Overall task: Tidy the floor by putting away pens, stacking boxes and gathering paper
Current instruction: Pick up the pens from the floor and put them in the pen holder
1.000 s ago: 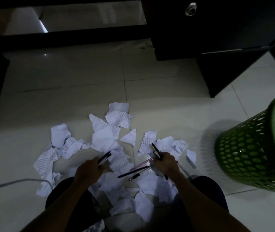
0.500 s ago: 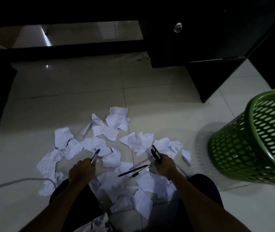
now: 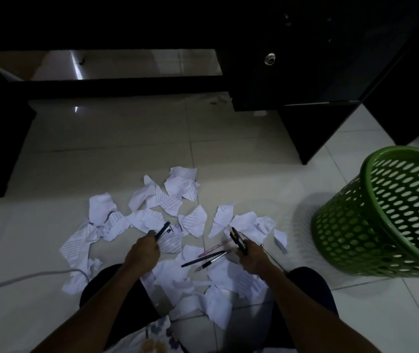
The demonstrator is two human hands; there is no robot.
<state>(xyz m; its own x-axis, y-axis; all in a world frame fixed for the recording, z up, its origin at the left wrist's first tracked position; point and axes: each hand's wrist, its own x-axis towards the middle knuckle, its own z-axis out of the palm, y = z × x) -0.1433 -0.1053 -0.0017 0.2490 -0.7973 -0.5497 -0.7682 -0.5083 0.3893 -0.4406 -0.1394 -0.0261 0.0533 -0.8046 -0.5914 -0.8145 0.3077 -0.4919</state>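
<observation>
both hands have kept hold of what they had half a second ago, and the three loose pens lie where they lay; only your view has tipped up a little. your left hand is curled round a couple of dark pens, whose ends poke out toward one o'clock. your right hand is closed on a bundle of pens that sticks out toward eleven o'clock. you seem to hold them fist-style so each hand can go on collecting without setting anything down. the loose pens rest on the paper scraps between your hands, just at nine o'clock of the right one, lying roughly along a two-to-eight line, so that hand looks best placed to take them. the scraps spread over the floor from nine o'clock round to two o'clock of your hands and back under your wrists. a green basket stands well apart at three o'clock, likely where the paper will go. a dark desk fills twelve o'clock, and a pale cable trails at eight o'clock. both forearms reach forward from your knees, knuckles up, wrists low over the scraps; whether they touch the paper, i cannot tell. no boxes show.
</observation>
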